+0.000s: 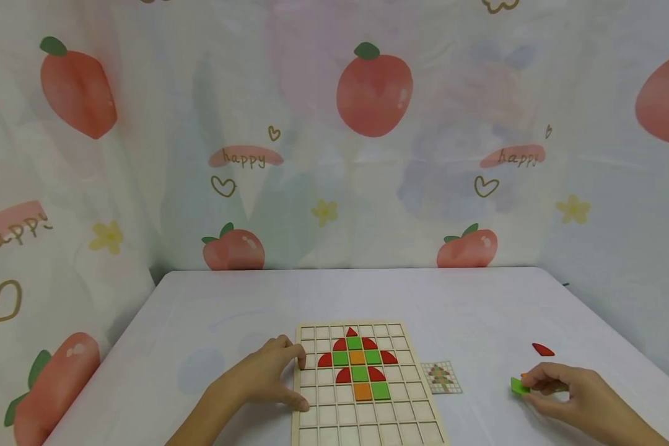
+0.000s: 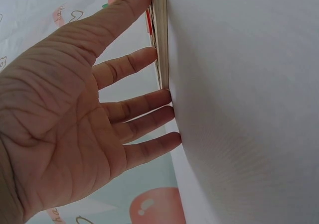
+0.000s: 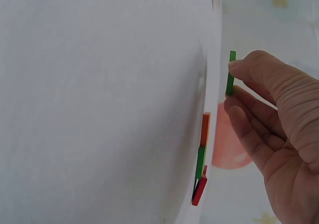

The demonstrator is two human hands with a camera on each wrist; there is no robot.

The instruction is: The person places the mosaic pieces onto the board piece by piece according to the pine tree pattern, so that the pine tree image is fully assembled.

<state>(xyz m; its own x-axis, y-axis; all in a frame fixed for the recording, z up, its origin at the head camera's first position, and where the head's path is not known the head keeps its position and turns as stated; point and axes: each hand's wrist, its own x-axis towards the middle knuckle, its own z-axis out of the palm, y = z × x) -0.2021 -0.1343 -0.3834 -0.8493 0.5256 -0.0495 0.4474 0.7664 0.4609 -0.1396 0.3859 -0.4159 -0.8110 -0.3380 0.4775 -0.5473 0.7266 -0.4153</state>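
A wooden grid board (image 1: pixel 323 416) lies on the table with red, green and orange tiles set in a tree shape on it. My left hand (image 1: pixel 267 371) rests at the board's left edge, thumb and fingers spread along it; in the left wrist view the fingertips touch the board's side (image 2: pixel 162 35). To the right of the board, my right hand (image 1: pixel 571 393) pinches a green square tile (image 1: pixel 518 386) between thumb and fingers. The right wrist view shows this green tile (image 3: pixel 231 73) edge-on, raised above the table.
Between board and right hand lies a small picture card (image 1: pixel 441 377) of the same tree pattern. A red curved tile (image 1: pixel 543 349) lies beyond the right hand. Loose orange (image 3: pixel 205 129), green (image 3: pixel 200 162) and red tiles (image 3: pixel 199 190) lie on the table near it.
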